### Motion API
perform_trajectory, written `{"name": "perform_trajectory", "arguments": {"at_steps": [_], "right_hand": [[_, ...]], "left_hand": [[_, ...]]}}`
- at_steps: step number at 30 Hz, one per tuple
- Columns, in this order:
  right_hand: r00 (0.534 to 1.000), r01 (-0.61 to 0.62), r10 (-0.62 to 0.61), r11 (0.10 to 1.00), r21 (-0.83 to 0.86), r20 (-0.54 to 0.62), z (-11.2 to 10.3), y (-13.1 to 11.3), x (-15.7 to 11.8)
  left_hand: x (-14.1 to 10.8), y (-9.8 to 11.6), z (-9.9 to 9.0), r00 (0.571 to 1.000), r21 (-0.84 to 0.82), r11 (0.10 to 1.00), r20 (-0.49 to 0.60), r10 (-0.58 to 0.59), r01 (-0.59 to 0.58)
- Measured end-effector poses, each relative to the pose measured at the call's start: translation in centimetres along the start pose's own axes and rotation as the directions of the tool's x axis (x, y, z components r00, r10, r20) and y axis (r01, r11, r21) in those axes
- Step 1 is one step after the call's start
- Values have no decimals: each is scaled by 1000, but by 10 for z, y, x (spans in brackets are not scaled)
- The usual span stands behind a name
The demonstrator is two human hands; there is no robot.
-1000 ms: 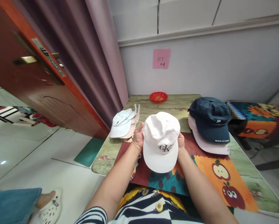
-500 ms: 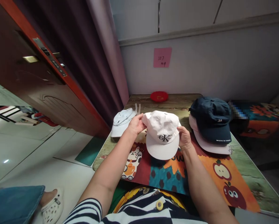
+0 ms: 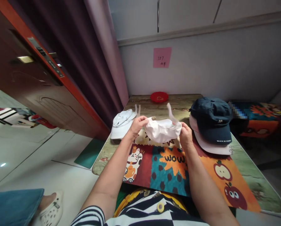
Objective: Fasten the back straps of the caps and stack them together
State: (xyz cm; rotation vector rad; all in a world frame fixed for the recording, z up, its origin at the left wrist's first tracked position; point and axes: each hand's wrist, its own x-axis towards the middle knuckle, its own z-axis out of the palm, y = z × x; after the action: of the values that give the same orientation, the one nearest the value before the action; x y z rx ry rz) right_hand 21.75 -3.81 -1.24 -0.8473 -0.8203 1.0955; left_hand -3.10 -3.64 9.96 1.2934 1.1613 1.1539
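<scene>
A white cap (image 3: 162,131) hangs over the table between my hands, its crown towards me and a loose strap standing up at its back right. My left hand (image 3: 138,125) pinches the cap's left edge; my right hand (image 3: 185,133) grips its right edge. The cap's brim and printed letters are hidden from view. To the left lies a pale blue hat (image 3: 123,123) with straps. On the right, a navy cap (image 3: 212,121) sits on top of a pale cap (image 3: 207,147).
A patterned mat (image 3: 140,174) covers the front of the wooden table (image 3: 103,158). A red dish (image 3: 159,97) stands at the back, below a pink note (image 3: 162,57) on the wall. An open door (image 3: 44,94) and a person's foot in a white clog (image 3: 52,210) are at left.
The white cap has been tipped over, so its brim and letters no longer show and its strap has come into view. Both hands still hold its sides.
</scene>
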Motion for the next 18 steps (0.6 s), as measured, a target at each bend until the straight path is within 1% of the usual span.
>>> {"name": "perform_trajectory", "arguments": {"at_steps": [2, 5, 7, 9, 11, 13, 15, 16, 17, 18], "right_hand": [[999, 51, -52, 997, 61, 15, -1, -4, -1], [994, 108, -108, 989, 97, -4, 1, -12, -4], [990, 138, -138, 989, 52, 2, 4, -17, -8], [983, 182, -182, 983, -6, 24, 7, -23, -12], [968, 249, -246, 964, -97, 44, 10, -29, -18], [940, 340, -332, 917, -208, 74, 15, -36, -26], [904, 428, -405, 859, -281, 138, 21, -43, -37], [886, 462, -424, 835, -298, 187, 25, -46, -43], [869, 489, -427, 815, -310, 248, 29, -48, -50], [850, 512, -416, 797, -321, 322, 33, -51, -57]], "left_hand": [[-10, -10, -4, 999, 62, 997, -13, -48, 49], [-19, -17, -6, 999, 124, 992, -3, -34, 34], [-21, -20, -5, 1000, 147, 989, -4, 4, -3], [-22, -24, -4, 998, 158, 987, -35, 44, -37], [-23, -26, -4, 992, 183, 981, -102, 77, -58], [-25, -25, -5, 977, 238, 969, -182, 111, -66], [-29, -22, -6, 953, 297, 952, -257, 158, -77], [-31, -19, -6, 943, 325, 942, -276, 183, -88], [-33, -15, -6, 938, 355, 929, -274, 211, -105], [-36, -12, -5, 940, 386, 913, -245, 238, -131]]}}
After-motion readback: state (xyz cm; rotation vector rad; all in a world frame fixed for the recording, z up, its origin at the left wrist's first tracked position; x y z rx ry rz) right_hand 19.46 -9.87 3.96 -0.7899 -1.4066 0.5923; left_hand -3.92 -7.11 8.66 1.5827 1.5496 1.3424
